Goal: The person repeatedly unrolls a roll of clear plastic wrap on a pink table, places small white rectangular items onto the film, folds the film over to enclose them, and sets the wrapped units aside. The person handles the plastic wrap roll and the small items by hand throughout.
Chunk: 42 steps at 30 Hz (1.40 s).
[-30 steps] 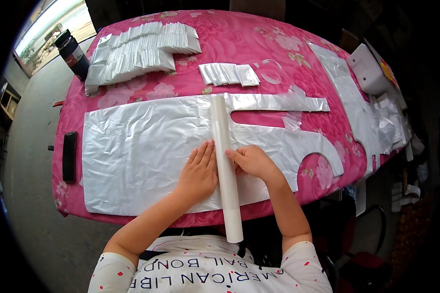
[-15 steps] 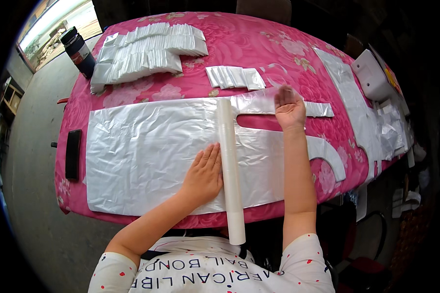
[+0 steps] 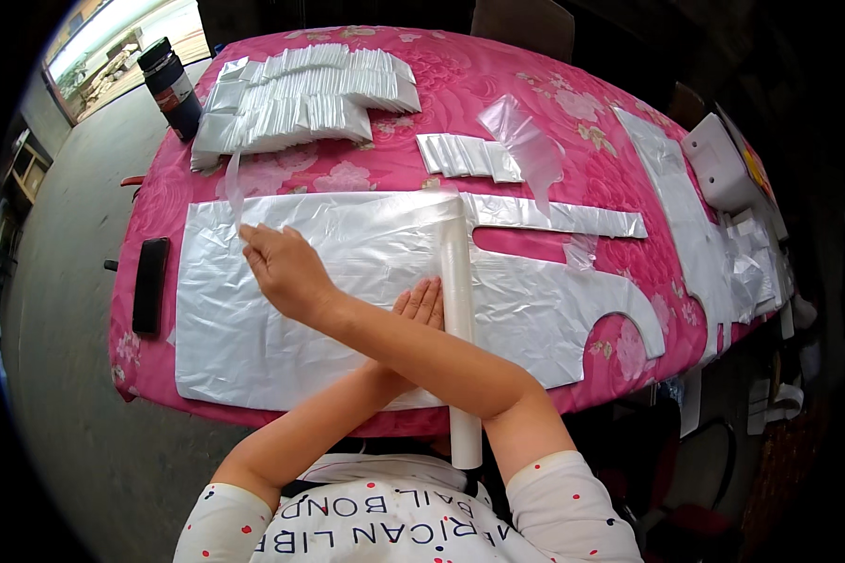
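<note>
A stack of flat silvery-white plastic sheets (image 3: pixel 253 347) lies across the table, with two strap-like tails at its right side. Over it stands a pale roll (image 3: pixel 459 319), running from near to far and overhanging the near edge. My left hand (image 3: pixel 422 302) rests flat beside the roll's left side, fingers stretched out, partly hidden under my right forearm. My right arm crosses over it. Upper left of the stack, my right hand (image 3: pixel 291 272) is closed in a pinch on clear plastic film (image 3: pixel 235 188), whose loose end stands up beyond the fingers.
Rows of folded clear packets (image 3: pixel 300 103) lie far left, and a smaller row of packets (image 3: pixel 465 155) far centre beside crumpled clear film (image 3: pixel 526 141). A dark bottle (image 3: pixel 172 94), a black phone (image 3: pixel 150 286), a white container (image 3: pixel 715 161) and more plastic sheets (image 3: pixel 667 197) surround the stack.
My right hand has swung from the right side of the roll across to the left and now pinches film. Clear film has flared up near the small row of packets. My left hand stays by the roll.
</note>
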Motion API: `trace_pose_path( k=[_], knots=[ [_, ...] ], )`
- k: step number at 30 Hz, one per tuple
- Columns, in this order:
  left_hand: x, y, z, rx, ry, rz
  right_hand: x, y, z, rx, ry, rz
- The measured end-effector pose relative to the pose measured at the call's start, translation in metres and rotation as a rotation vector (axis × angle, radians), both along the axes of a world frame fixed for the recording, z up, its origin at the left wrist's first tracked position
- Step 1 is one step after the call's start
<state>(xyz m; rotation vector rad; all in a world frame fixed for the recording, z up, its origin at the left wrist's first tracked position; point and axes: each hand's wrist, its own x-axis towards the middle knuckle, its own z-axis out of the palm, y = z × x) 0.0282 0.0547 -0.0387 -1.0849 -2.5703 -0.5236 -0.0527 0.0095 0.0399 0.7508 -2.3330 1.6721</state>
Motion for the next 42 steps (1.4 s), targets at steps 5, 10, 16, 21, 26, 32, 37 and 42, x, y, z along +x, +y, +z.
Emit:
trace_pose_path(
  k=[5, 10, 16, 21, 26, 32, 37, 42],
  knots=[
    [-0.003, 0.005, 0.007, -0.072, -0.167, -0.019, 0.02, -0.05, -0.045, 0.547, -0.003, 0.275],
    [0.001, -0.002, 0.02, -0.058, -0.188, 0.073, 0.061, -0.014, -0.002, 0.231, 0.048, 0.449],
    [-0.062, -0.018, 0.028, 1.007, -0.942, -0.048, 0.094, 0.126, 0.019, 0.175, 0.212, -0.005],
    [-0.106, 0.012, 0.058, 1.632, -1.596, 0.05, 0.125, 0.221, -0.014, 0.332, 0.093, -0.275],
    [-0.124, 0.012, 0.041, 1.67, -1.8, 0.119, 0.134, 0.251, -0.024, 0.603, 0.114, -0.077],
    [-0.104, -0.022, 0.06, 1.383, -1.527, 0.224, 0.122, 0.237, -0.027, 0.835, 0.199, 0.11],
    [-0.068, -0.12, 0.06, 1.278, -1.422, 0.185, 0.095, 0.134, -0.017, 0.693, 0.238, 0.422],
    [-0.006, -0.212, 0.064, 1.347, -1.317, 0.292, 0.107, 0.044, 0.007, 0.289, 0.281, 0.851]
  ],
)
